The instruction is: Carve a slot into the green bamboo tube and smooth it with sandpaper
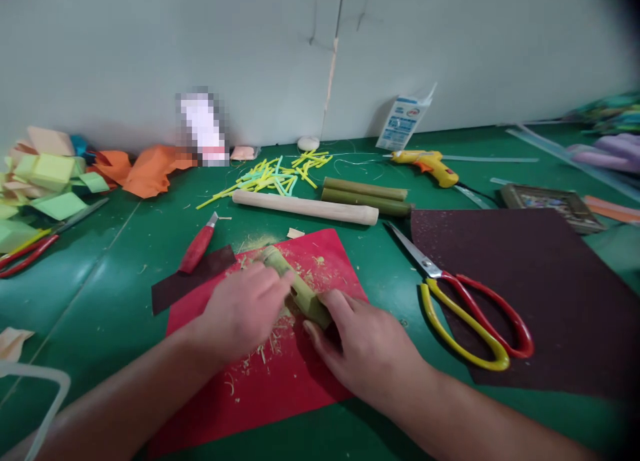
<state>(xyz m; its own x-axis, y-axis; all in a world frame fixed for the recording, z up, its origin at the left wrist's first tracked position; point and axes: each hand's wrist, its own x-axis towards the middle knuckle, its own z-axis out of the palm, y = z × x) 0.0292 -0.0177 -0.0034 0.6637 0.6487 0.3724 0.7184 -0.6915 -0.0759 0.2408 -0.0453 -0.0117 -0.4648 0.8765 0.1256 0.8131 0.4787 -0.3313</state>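
Over a red sheet (320, 374), a short green bamboo tube (306, 300) lies at a slant with a notch cut in its side. My right hand (367, 344) grips its near end, thumb on one side and fingers on the other. Curled around the far part of the tube is my left hand (245, 308), slightly blurred; its fingertips press near the notch and are partly hidden. Shavings and sawdust (273, 344) are scattered on the red sheet around both hands. A red-handled carving knife (199, 244) rests to the left, partly on a dark paper strip (193, 281).
Big scissors (440, 274) lie right of my hands, partly on dark brown paper (550, 301). Behind are a pale stick (305, 208), green bamboo pieces (367, 200), cut yellow straws (270, 178), a glue gun (427, 164) and a carton (404, 122). Folded papers (53, 174) sit left.
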